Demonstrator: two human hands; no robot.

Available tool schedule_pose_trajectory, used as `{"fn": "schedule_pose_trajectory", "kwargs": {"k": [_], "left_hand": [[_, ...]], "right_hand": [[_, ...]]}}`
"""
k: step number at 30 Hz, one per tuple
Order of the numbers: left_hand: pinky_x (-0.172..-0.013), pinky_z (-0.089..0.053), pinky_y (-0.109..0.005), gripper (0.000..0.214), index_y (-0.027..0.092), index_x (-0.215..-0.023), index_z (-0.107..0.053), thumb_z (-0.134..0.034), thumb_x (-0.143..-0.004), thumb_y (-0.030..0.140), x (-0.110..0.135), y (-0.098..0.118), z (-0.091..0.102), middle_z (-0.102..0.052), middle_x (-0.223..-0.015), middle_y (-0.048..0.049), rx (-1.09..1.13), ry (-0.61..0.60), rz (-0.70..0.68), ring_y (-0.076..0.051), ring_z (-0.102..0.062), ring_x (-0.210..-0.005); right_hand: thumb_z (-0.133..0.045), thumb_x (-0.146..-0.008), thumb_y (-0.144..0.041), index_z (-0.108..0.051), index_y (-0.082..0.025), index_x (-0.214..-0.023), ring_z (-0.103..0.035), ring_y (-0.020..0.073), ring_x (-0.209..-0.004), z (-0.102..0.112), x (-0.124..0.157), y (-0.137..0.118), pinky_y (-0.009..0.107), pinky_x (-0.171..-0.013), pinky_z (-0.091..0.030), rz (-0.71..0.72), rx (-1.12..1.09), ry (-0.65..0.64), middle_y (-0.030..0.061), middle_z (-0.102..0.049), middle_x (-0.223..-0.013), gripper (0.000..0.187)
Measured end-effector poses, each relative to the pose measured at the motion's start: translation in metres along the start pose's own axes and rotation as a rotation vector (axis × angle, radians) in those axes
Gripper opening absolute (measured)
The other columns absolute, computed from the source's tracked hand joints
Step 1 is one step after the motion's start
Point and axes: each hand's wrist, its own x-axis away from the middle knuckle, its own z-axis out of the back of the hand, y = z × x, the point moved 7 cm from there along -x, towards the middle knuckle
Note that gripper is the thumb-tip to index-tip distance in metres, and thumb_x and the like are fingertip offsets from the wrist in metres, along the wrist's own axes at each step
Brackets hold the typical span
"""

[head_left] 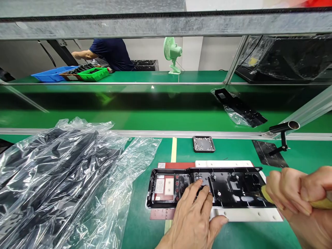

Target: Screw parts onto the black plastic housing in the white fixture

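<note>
A long black plastic housing (228,186) lies open side up on a white and red fixture (249,214). My left hand (193,218) rests over its near edge, fingers extended onto the inside. Past the housing's right end, my right hand (298,193) is wrapped around a yellow-handled tool (320,204). The tool points toward the housing's right end; its working tip is dark and blurred, so its kind is unclear. Small metal inserts (219,194) show inside the housing. Behind it sits a small black tray (203,144) of tiny metal parts.
Black parts in clear plastic bags (59,180) are heaped at left. Another black part (240,107) lies on plastic on the raised shelf. A black tube holder (284,128) stands at right. Beyond are a green fan (169,50), bins (94,73) and a person in dark blue (114,53).
</note>
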Motion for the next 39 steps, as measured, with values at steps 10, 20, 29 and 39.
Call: {"fn": "schedule_pose_trajectory", "kwargs": {"k": [10,20,29,39], "left_hand": [[-0.088,-0.062,-0.047,0.053,0.013,-0.113,-0.073,-0.036,-0.107,0.05,-0.001,0.001,0.001,-0.076,-0.121,-0.0084,-0.034,0.023,-0.014,-0.033,-0.066,-0.122],[-0.087,-0.061,-0.046,0.053,0.013,-0.113,-0.073,-0.034,-0.108,0.05,-0.001,0.001,0.001,-0.075,-0.122,-0.0087,-0.056,0.007,-0.019,-0.033,-0.066,-0.121],[-0.087,-0.061,-0.046,0.052,0.014,-0.111,-0.073,-0.035,-0.108,0.048,-0.001,0.002,0.001,-0.076,-0.122,-0.0076,-0.061,0.02,-0.013,-0.033,-0.066,-0.121],[-0.088,-0.06,-0.046,0.051,0.013,-0.113,-0.073,-0.036,-0.108,0.048,-0.002,0.002,0.002,-0.075,-0.122,-0.0077,-0.052,0.013,-0.004,-0.032,-0.065,-0.122]], "right_hand": [[-0.029,-0.102,-0.068,-0.057,-0.026,-0.069,-0.04,0.0216,-0.041,0.017,0.002,0.006,0.039,-0.039,-0.033,0.024,0.051,-0.019,0.0004,-0.034,-0.047,0.06],[-0.027,-0.104,-0.064,-0.058,-0.026,-0.069,-0.04,0.0211,-0.04,0.013,0.002,0.005,0.039,-0.038,-0.034,0.032,0.066,-0.016,0.0005,-0.035,-0.046,0.06],[-0.029,-0.105,-0.059,-0.059,-0.025,-0.069,-0.04,0.02,-0.04,0.004,-0.003,0.0,0.038,-0.039,-0.035,0.053,0.079,-0.041,0.0007,-0.037,-0.045,0.058],[-0.028,-0.105,-0.063,-0.057,-0.025,-0.07,-0.038,0.02,-0.041,0.011,0.002,0.007,0.039,-0.039,-0.033,0.06,0.054,-0.05,0.0,-0.034,-0.047,0.059]]}}
